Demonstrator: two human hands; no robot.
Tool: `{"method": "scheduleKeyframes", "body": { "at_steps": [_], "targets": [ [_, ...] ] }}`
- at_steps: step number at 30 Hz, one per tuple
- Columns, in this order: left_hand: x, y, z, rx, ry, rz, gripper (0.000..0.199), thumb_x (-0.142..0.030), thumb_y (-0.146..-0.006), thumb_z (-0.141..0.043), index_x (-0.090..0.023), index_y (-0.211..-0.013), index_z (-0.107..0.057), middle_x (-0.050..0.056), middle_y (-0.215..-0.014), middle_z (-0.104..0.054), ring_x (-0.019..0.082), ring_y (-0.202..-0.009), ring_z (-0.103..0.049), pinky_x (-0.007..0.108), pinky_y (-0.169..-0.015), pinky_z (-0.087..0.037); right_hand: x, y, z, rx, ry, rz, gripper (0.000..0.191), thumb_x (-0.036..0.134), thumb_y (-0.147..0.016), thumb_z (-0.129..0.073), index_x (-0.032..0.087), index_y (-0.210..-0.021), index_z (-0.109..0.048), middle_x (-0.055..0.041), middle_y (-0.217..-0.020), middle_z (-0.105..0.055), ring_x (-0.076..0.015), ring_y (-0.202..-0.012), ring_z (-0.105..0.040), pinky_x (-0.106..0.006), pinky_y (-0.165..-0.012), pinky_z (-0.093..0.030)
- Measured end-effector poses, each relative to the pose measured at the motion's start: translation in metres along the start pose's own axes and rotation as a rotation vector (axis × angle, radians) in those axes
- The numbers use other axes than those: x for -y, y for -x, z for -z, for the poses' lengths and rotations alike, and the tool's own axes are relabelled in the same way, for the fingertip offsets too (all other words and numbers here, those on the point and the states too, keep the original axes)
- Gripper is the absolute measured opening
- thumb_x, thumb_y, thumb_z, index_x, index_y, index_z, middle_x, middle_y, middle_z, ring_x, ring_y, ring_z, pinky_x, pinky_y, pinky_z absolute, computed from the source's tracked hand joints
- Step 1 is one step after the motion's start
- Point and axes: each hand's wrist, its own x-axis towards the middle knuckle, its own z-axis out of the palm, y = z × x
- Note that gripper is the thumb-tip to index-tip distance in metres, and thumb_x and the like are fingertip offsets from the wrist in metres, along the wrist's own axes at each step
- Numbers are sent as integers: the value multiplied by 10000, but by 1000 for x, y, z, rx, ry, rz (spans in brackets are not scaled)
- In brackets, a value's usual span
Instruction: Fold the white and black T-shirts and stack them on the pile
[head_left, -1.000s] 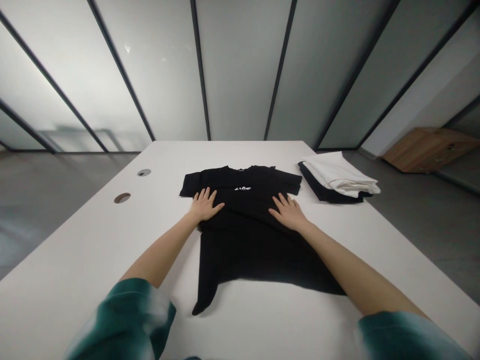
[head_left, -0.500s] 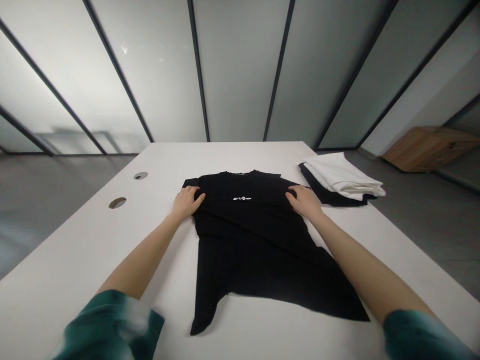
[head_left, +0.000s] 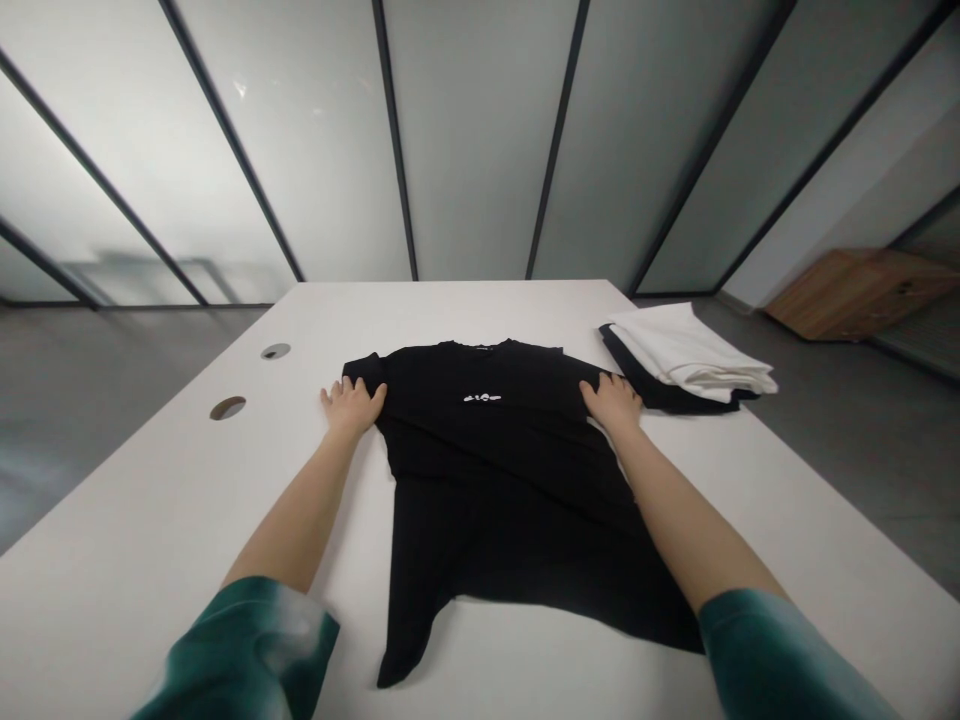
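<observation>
A black T-shirt with a small white chest print lies flat on the white table, its collar at the far side and its hem toward me. My left hand rests with spread fingers on the end of the shirt's left sleeve, at the table surface. My right hand lies flat on the opposite sleeve, close to a folded stack of clothes. Neither hand grips the cloth, as far as I can see.
The folded stack has white cloth on top of black cloth, at the table's far right. Two round holes pierce the tabletop at left. Grey floor surrounds the table, with a low wooden cabinet at right and frosted glass panels beyond.
Both hands have slid outward from the shirt's chest to its sleeves. The shoulders and collar lie flatter and wider than before, and the hem sits nearer to me.
</observation>
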Motion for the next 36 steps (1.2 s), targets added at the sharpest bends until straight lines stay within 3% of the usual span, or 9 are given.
{"method": "scheduleKeyframes", "body": {
  "at_steps": [4, 9, 13, 18, 22, 26, 29, 32, 36],
  "targets": [
    [-1, 3, -3, -56, 1, -27, 771, -571, -909, -361, -19, -1438, -459, 274, -1533, -383, 417, -1461, -278, 584, -1176, -196, -1, -3, 2, 4, 8, -105, 581, 438, -955, -381, 36, -1352, -517, -277, -1353, -524, -394, -1247, -490, -521, -979, -403],
    [-4, 7, -4, -252, 73, -205, 671, -472, -902, -422, -84, -1450, -445, 198, -1531, -424, 363, -1450, -316, 541, -1201, -197, -1, -2, 5, -24, 75, -178, 661, 512, -898, -485, -18, -1289, -544, -304, -1291, -532, -411, -1191, -503, -507, -951, -410],
    [-5, 7, -3, -290, 129, -310, 587, -441, -895, -466, -142, -1399, -499, 167, -1481, -489, 344, -1416, -374, 537, -1203, -209, -1, 0, 6, -28, 69, -191, 662, 539, -875, -511, -15, -1228, -588, -305, -1244, -553, -412, -1140, -533, -492, -913, -433],
    [-17, 11, -1, -210, 184, -509, 558, -435, -909, -474, -132, -1376, -513, 162, -1427, -538, 312, -1349, -462, 470, -1159, -327, -2, -1, 5, -49, -31, -85, 435, 318, -887, -469, 60, -1215, -591, -241, -1164, -629, -361, -1106, -580, -459, -914, -450],
    [-39, 23, -3, -100, 193, -675, 578, -501, -936, -451, -161, -1400, -504, 138, -1460, -519, 283, -1369, -453, 434, -1161, -340, -11, -10, -1, -136, -296, -104, 414, 270, -873, -445, 110, -1233, -572, -183, -1031, -679, -299, -955, -637, -402, -856, -483],
    [-51, 31, -11, -25, 120, -703, 627, -552, -936, -455, -177, -1437, -488, 142, -1543, -428, 327, -1446, -347, 504, -1183, -286, -27, -25, -10, -263, -618, -76, 463, 206, -746, -483, 135, -1181, -625, -122, -1008, -692, -261, -929, -636, -386, -868, -500],
    [-50, 30, -15, 32, 102, -691, 640, -563, -948, -433, -155, -1436, -497, 154, -1543, -427, 331, -1451, -342, 502, -1185, -282, -33, -38, -11, -235, -787, -131, 471, 195, -690, -471, 108, -1097, -692, -96, -898, -704, -247, -851, -649, -397, -843, -524],
    [-48, 27, -17, 23, 120, -694, 625, -553, -954, -429, -147, -1421, -515, 155, -1530, -444, 316, -1437, -370, 479, -1188, -286, -27, -49, 5, -226, -690, -144, 473, 179, -701, -467, 84, -1086, -725, -116, -892, -718, -257, -856, -666, -414, -880, -520],
    [-48, 26, -17, 2, 150, -706, 598, -533, -957, -434, -134, -1389, -540, 164, -1510, -465, 304, -1402, -422, 459, -1174, -319, 10, -48, 44, -284, -283, 114, 478, 143, -771, -483, 99, -1198, -693, -166, -1164, -689, -302, -1091, -632, -430, -998, -461]
  ]
}}
